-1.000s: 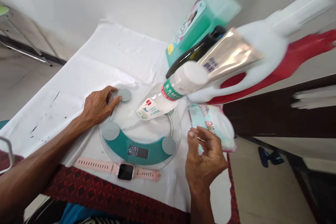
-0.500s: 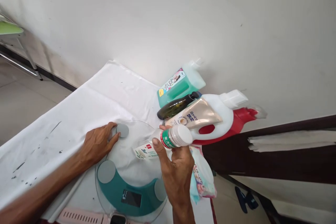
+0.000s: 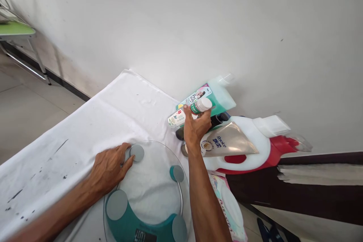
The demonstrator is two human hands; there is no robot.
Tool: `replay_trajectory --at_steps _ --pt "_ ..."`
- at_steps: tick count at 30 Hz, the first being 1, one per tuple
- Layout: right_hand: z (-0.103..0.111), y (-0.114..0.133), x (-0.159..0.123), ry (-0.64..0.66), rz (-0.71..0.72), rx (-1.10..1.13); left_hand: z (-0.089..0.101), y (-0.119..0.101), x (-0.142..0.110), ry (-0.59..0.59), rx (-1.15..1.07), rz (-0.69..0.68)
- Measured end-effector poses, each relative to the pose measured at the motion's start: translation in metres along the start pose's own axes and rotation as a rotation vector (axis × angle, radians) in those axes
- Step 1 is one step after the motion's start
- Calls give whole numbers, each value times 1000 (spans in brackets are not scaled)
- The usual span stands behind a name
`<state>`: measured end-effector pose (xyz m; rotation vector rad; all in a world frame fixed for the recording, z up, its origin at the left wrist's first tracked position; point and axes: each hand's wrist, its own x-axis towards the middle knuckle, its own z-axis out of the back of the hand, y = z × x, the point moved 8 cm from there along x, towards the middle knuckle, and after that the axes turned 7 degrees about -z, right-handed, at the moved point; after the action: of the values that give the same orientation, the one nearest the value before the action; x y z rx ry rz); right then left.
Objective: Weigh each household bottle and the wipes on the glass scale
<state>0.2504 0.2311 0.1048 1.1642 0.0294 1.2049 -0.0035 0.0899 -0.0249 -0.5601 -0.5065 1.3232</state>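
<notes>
Two bare, slender forearms (image 3: 203, 193)

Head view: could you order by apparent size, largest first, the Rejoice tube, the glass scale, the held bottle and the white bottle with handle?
1. Glass scale, cut off below
2. White bottle with handle, partly covered
3. Rejoice tube
4. Held bottle, partly hidden by the right hand

scale (image 3: 133, 217) cut off below, dark bottle (image 3: 217, 121) partly hidden

I observe what appears to be a home; indicators: bathroom scale (image 3: 138, 220), Rejoice tube (image 3: 231, 141), slippers (image 3: 268, 231), tiled floor (image 3: 31, 104).
</notes>
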Motion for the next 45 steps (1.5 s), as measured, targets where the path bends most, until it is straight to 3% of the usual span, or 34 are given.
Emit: replay_trajectory --at_steps 7,12,16,18,20,22,25,28,31,34,37,40,42,45 --pt "-29 -20 19 -40 -41 -154 -1 2 0 13 10 19" --pt "-21 -12 13 -49 -38 -83 5 0 2 20 20 37" --pt "27 22 -25 -25 110 -91 8 -1 3 43 56 47" --pt "69 32 -50 -50 164 -139 9 0 3 45 73 55" --pt "120 25 -75 -131 164 -214 9 0 3 46 86 57" --pt "169 0 -93 -196 90 -332 9 0 3 52 97 58" --pt "215 -66 -111 -102 -211 -518 10 -1 2 58 116 66" --pt "230 -130 -131 97 -605 -590 11 -2 2 57 132 70" --pt "228 -154 -145 226 -745 -618 13 -3 2 42 138 50" --pt "233 -148 -148 155 -669 -595 14 -2 2 20 137 33" --pt "253 -142 -160 -6 -733 -406 14 -2 1 19 121 30" --pt "266 -115 -168 -78 -708 -254 12 -3 1 20 118 16" --pt "260 -81 -166 -24 -577 -256 12 -3 1 8 131 13" --pt "222 -30 -165 140 -359 -225 12 -4 2 -7 150 4"
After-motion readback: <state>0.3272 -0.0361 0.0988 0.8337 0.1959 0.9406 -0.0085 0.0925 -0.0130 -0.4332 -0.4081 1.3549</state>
